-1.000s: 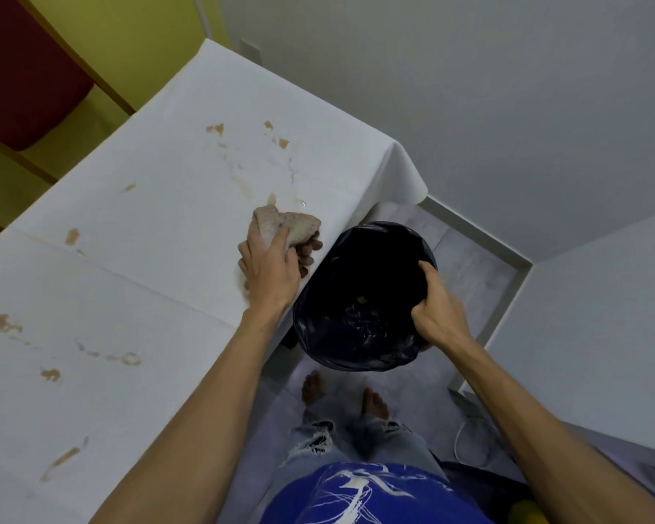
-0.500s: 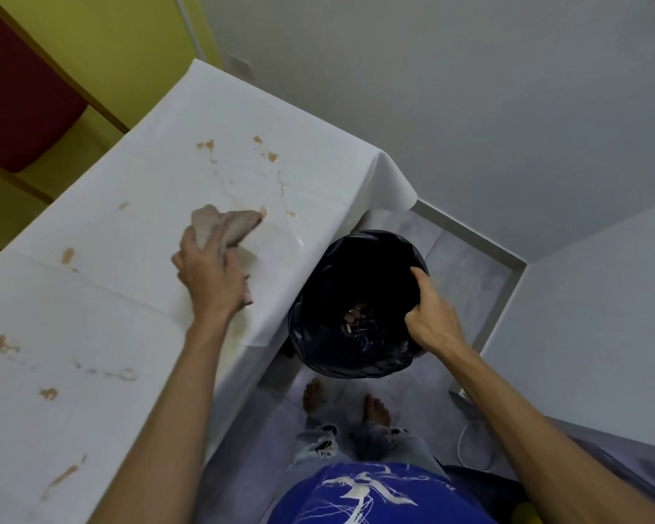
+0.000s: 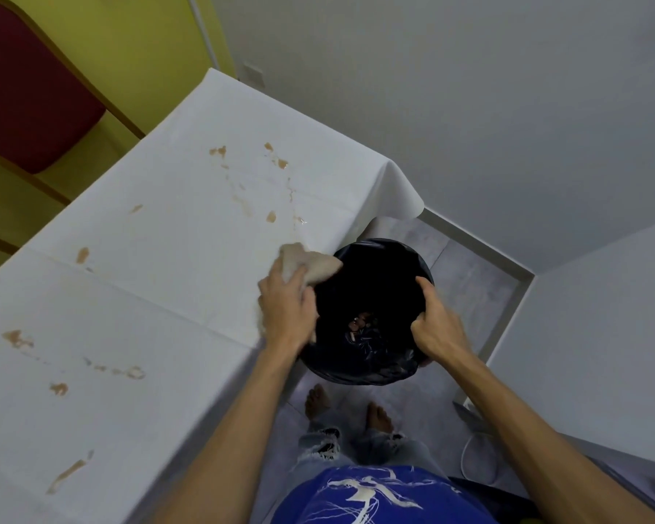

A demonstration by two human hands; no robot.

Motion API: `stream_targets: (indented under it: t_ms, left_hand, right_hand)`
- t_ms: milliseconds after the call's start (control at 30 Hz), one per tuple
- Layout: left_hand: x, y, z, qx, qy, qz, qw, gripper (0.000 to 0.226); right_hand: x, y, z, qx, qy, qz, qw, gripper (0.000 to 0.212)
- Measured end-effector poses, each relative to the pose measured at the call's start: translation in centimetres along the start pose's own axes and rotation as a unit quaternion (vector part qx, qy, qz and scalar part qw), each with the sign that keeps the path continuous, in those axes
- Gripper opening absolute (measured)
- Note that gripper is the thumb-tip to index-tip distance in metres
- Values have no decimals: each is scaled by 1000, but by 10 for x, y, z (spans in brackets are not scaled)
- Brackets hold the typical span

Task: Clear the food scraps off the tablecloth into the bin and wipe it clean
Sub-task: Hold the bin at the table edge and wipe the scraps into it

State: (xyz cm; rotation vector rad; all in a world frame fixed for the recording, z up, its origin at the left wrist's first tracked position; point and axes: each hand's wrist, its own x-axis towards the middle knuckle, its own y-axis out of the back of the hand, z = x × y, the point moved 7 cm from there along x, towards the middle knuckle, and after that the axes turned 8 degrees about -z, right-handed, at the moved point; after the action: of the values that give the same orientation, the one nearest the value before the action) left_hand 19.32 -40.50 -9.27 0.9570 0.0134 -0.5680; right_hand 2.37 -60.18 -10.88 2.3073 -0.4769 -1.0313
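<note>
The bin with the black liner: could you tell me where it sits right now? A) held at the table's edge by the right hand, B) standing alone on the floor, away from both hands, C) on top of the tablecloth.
A: the right hand grips the rim of the bin, which is raised against the tablecloth edge.

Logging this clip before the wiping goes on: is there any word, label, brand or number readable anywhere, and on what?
None readable.
Blue shirt: white brush-like print, no legible letters.
Black bin and its liner: no label visible.
Cloth in the left hand: plain.
White tablecloth: brown stains only, no text.
</note>
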Motion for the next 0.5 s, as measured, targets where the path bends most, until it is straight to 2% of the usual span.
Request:
stream_targets:
  t_ms: [67,100,200,300,400,500]
  left_hand:
    - [-7,-12,12,-56,-26,-40,997,45]
    - [-6,-7,14,-93,-17,-35,995,46]
    - [10,34,-3,-149,37,45,987,45]
    - [33,78,-39,-103,88,106,985,45]
    - [43,79,-65,-17,145,54,988,45]
    - [35,62,-61,57,139,13,989,51]
  right_hand:
    - [-1,2,1,0,0,-1,1000,76]
    - [-2,3,2,-1,0,0,1000,76]
    - [-2,3,2,-1,0,1,1000,76]
    - [-1,1,4,5,-6,-3,1000,77]
    - [-3,-6,6,14,-6,-9,1000,76]
    - [-5,-10,8,18,-6,-8,1000,74]
